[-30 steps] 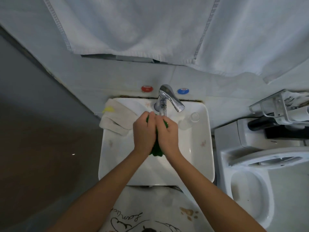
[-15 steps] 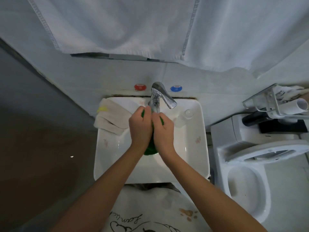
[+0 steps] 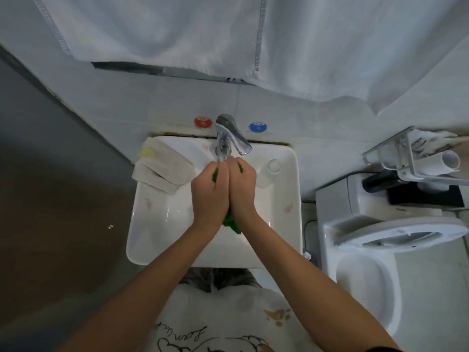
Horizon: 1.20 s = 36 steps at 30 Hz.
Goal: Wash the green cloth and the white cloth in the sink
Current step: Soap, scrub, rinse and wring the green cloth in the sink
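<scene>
Two hands: my left hand (image 3: 209, 191) and right hand (image 3: 241, 188) are pressed side by side, both clenched around the green cloth (image 3: 231, 222), held over the middle of the sink (image 3: 286, 240).
Green cloth: bunched between my palms; a tail hangs out below my wrists and bits show near my fingertips.
Why held so: fingertips sit right under the faucet (image 3: 229, 134) spout, so I judge the stream lands on the wad while I squeeze and rub it.
Water: a thin stream seems to run from the spout; hard to tell how strong.
White cloth: folded white cloth (image 3: 162, 167) draped over the sink's back left corner, part hanging outside the rim, well apart from my hands. Looks not yet washed, by my judgement.
Glass: small clear glass (image 3: 274, 165) on the back right rim, near my right hand.
Room: open basin left, right and in front of my hands; faucet close behind.
Risk: a wide right elbow swing could knock the glass.
</scene>
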Available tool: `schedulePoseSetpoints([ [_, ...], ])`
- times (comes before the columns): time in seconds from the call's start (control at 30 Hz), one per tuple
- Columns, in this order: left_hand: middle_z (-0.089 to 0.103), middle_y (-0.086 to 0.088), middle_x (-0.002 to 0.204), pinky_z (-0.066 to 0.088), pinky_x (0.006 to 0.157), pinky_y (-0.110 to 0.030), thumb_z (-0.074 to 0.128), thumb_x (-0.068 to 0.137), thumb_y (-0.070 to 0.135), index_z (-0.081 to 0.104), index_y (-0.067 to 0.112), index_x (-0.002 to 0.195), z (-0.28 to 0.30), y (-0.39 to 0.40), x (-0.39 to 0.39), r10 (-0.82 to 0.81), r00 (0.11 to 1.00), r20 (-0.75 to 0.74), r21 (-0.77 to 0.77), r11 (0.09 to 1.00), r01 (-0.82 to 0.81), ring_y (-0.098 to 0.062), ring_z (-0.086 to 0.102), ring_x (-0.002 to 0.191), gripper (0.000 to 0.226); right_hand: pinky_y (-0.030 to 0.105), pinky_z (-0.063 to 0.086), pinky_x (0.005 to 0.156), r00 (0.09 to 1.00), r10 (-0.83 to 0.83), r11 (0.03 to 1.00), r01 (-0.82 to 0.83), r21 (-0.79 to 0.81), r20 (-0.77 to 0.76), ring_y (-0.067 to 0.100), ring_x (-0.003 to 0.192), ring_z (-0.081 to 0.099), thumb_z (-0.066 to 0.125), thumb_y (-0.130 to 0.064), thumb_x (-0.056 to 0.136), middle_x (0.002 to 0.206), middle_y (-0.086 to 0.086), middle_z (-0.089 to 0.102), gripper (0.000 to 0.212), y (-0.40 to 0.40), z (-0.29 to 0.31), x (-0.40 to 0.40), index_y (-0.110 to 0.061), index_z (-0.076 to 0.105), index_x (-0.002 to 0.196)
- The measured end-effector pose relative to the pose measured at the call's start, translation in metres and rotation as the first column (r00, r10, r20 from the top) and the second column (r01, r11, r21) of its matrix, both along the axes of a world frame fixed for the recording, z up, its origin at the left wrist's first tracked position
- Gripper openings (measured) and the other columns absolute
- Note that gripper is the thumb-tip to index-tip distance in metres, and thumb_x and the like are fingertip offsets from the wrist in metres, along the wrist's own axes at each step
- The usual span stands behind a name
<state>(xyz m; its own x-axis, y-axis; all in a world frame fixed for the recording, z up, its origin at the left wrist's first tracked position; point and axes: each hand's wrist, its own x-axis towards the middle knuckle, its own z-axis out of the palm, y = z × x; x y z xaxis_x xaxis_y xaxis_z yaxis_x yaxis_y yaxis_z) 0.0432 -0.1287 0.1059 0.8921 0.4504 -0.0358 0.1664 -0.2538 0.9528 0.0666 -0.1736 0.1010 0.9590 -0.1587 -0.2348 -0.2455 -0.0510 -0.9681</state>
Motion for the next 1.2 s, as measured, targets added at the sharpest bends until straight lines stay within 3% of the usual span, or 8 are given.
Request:
schedulePoseSetpoints([
  [0.1, 0.036, 0.006, 0.052, 0.033, 0.049, -0.019, 0.048, 0.096, 0.011, 0.037, 0.023, 0.058, -0.002, 0.020, 0.014, 0.020, 1.000, 0.019, -0.060, 0.998, -0.019, -0.002, 0.037, 0.046, 0.042, 0.031, 0.040, 0.055, 0.996, 0.094, 0.995, -0.094, 0.027, 0.001, 0.014, 0.056, 0.044, 0.048, -0.007, 0.094, 0.058, 0.007, 0.045, 0.032, 0.006, 0.000, -0.019, -0.009, 0.050, 0.063],
  [0.27, 0.047, 0.005, 0.055, 0.043, 0.050, -0.021, 0.047, 0.096, 0.017, 0.047, 0.022, 0.063, 0.003, 0.010, -0.006, -0.040, 0.999, 0.015, 0.041, 0.998, 0.039, -0.004, 0.047, 0.051, 0.033, 0.015, 0.038, 0.050, 0.999, -0.033, 0.999, 0.032, 0.028, 0.014, 0.002, 0.048, 0.045, 0.047, 0.001, 0.095, 0.054, -0.008, 0.045, 0.029, 0.012, -0.001, -0.002, -0.010, 0.050, 0.068],
  [0.4, 0.042, -0.002, 0.056, 0.038, 0.051, -0.029, 0.047, 0.097, 0.015, 0.042, 0.017, 0.063, -0.002, 0.040, 0.006, -0.019, 0.999, 0.029, -0.062, 0.998, 0.021, -0.009, 0.041, 0.051, 0.035, 0.030, 0.041, 0.055, 0.995, 0.089, 0.995, -0.091, 0.034, 0.056, 0.012, 0.057, 0.045, 0.048, -0.015, 0.093, 0.060, 0.008, 0.046, 0.029, 0.023, 0.000, -0.028, -0.005, 0.052, 0.067],
  [0.57, 0.051, -0.004, 0.058, 0.041, 0.052, -0.023, 0.046, 0.097, 0.017, 0.050, 0.014, 0.065, 0.001, 0.037, -0.013, -0.073, 0.997, 0.025, 0.002, 0.997, 0.073, -0.007, 0.048, 0.054, 0.032, 0.026, 0.044, 0.058, 0.998, -0.054, 0.998, 0.054, 0.027, -0.019, 0.007, 0.058, 0.048, 0.047, -0.013, 0.097, 0.060, -0.002, 0.050, 0.031, 0.032, 0.005, -0.018, -0.014, 0.051, 0.067],
  [0.7, 0.045, -0.004, 0.057, 0.039, 0.052, -0.025, 0.045, 0.098, 0.015, 0.046, 0.013, 0.064, -0.005, 0.055, -0.005, -0.048, 0.998, 0.032, -0.069, 0.996, 0.050, -0.007, 0.043, 0.052, 0.034, 0.026, 0.039, 0.053, 0.995, 0.089, 0.996, -0.089, -0.005, 0.038, 0.008, 0.054, 0.042, 0.049, -0.015, 0.095, 0.056, -0.001, 0.044, 0.033, 0.036, 0.006, -0.032, -0.013, 0.046, 0.062],
  [0.87, 0.051, 0.003, 0.060, 0.043, 0.053, -0.020, 0.046, 0.098, 0.016, 0.051, 0.018, 0.069, 0.005, 0.044, -0.015, -0.103, 0.990, 0.095, -0.016, 0.994, 0.105, -0.007, 0.052, 0.058, 0.030, 0.026, 0.042, 0.058, 0.997, -0.052, 0.999, 0.053, 0.004, -0.055, 0.012, 0.061, 0.047, 0.045, -0.015, 0.099, 0.064, 0.004, 0.050, 0.029, 0.039, 0.009, -0.015, -0.009, 0.052, 0.071],
  [1.0, 0.040, 0.007, 0.057, 0.035, 0.052, -0.016, 0.049, 0.097, 0.017, 0.040, 0.022, 0.062, 0.009, 0.062, 0.015, -0.101, 0.994, 0.045, -0.090, 0.990, 0.105, 0.000, 0.038, 0.050, 0.037, 0.023, 0.046, 0.063, 0.987, 0.160, 0.986, -0.159, -0.050, 0.005, 0.010, 0.064, 0.052, 0.050, -0.021, 0.099, 0.067, 0.001, 0.055, 0.030, 0.033, 0.013, -0.028, -0.014, 0.057, 0.071],
  [1.2, 0.049, 0.005, 0.061, 0.038, 0.049, -0.011, 0.062, 0.090, 0.018, 0.048, 0.019, 0.067, 0.030, 0.100, 0.028, -0.292, 0.955, 0.043, -0.008, 0.956, 0.293, 0.003, 0.048, 0.051, 0.027, 0.026, 0.057, 0.074, 0.905, 0.419, 0.889, -0.426, -0.169, -0.076, 0.011, 0.084, 0.065, 0.071, -0.027, 0.085, 0.088, -0.004, 0.065, 0.014, -0.015, 0.020, -0.011, -0.029, 0.058, 0.089],
])
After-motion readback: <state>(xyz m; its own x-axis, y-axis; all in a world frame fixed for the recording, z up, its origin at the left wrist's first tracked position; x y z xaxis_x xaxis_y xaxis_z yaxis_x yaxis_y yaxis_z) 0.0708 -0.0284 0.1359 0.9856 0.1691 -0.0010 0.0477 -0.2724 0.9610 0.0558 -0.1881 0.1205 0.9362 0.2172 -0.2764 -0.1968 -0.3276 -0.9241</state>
